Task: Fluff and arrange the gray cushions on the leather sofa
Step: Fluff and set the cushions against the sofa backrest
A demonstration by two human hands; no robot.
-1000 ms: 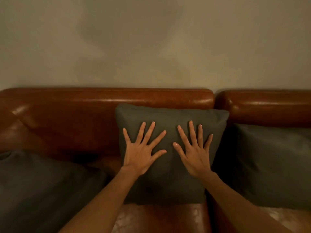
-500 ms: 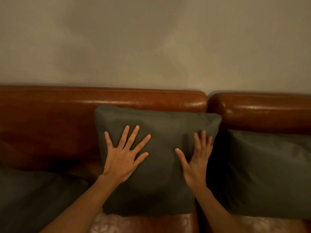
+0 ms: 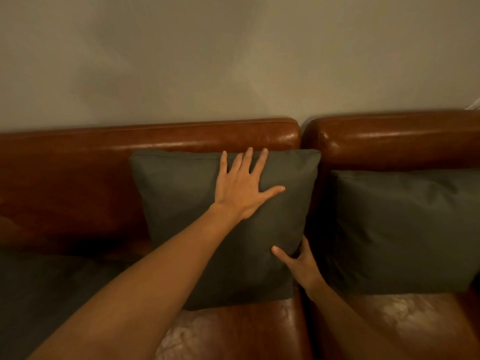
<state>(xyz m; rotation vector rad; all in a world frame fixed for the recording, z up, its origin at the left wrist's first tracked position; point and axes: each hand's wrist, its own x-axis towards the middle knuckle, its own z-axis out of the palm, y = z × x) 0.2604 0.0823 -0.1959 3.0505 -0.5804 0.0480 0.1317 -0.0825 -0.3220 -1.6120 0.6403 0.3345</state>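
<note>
Seat: worn brown leather sofa [image 3: 233, 331] nearest me, glossy, with pale scuffed patches on the seat.
Left arm: bare, reaching diagonally up across the frame.
Right hand [image 3: 302, 266]: low at the middle cushion's right edge, thumb on the front face and fingers tucked behind it, gripping that edge.
Left hand [image 3: 241, 188]: laid flat and spread on the upper part of the middle cushion [image 3: 187, 216], fingertips reaching its top seam, thumb stretched out to the right, holding nothing.
Middle cushion: square, matte gray fabric, soft, standing upright on the seat against the backrest.
Right cushion [image 3: 405, 229]: same gray fabric, upright just beside it.
Left cushion [image 3: 52, 294]: dark gray, slumped low on the seat.
Wall [image 3: 233, 61]: plain, pale, behind the rounded backrest.
</note>
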